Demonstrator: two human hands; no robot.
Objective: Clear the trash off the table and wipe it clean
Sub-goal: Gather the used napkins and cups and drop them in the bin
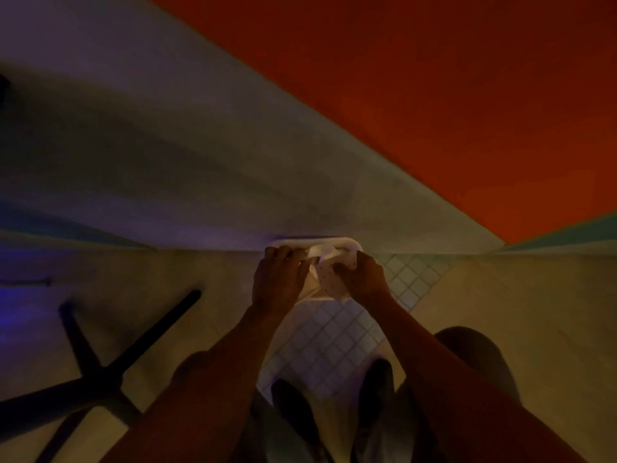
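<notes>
Your left hand [278, 279] grips the left side of a white tray [302, 243], fingers curled over its far-left rim, back of hand toward the cam. Your right hand [364, 279] is curled too, pinching a dotted paper wrapper [329, 282] against the tray's right part. Both hands are holding, not spread wide.

On the tray, btwn your hands, sits crumpled white paper [322, 252], touching the dotted wrapper. Can't tell what else lies on it; it's dim and your hands cover most of it.

The tray is held level in front of you, w/ its far edge at or just over the near edge of the gray table [167, 145]; can't tell if they touch.

Beyond the table, upper right, is a red surface [434, 78]. Below the tray, a patch of small square floor tiles [327, 339] w/ plain pale floor either side. Your dark shoes [293, 409] stand at the bottom, under your forearms. At lower left, a black cross-shaped table base [100, 362] rests on the floor, well apart from the tray.
</notes>
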